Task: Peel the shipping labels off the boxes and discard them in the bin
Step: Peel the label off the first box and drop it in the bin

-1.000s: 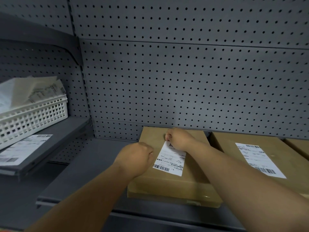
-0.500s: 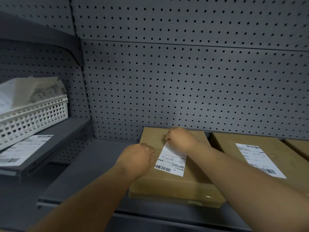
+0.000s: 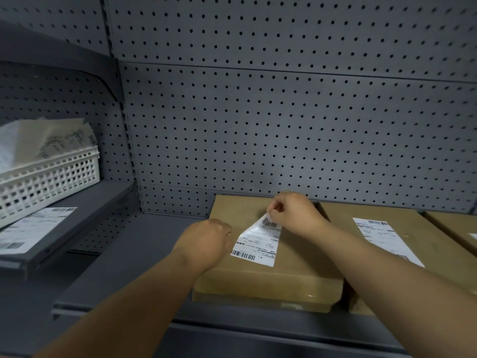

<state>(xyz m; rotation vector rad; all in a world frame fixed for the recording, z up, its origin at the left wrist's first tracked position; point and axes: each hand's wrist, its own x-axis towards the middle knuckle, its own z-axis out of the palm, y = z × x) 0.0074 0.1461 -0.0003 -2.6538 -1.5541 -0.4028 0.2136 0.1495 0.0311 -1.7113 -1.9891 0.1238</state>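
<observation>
A flat brown box [image 3: 289, 275] lies on the grey shelf in front of me, with a white shipping label [image 3: 258, 240] on its top. My right hand [image 3: 294, 213] pinches the label's far corner, which is lifted and curled off the cardboard; the near part with the barcode lies flat. My left hand [image 3: 206, 241] is a closed fist pressed on the box's left edge. A second box [image 3: 438, 254] to the right carries a flat label [image 3: 382, 236]. The white basket bin [image 3: 51, 177] at the left holds several peeled labels.
A loose label sheet [image 3: 33, 228] lies on the lower left shelf under the basket. A third box [image 3: 462, 228] shows at the far right edge. Grey pegboard [image 3: 284, 125] forms the back wall right behind the boxes.
My right hand has pulled the label's far corner up off the box, so the top part now curls free. My left fist stays on the box's left edge.
</observation>
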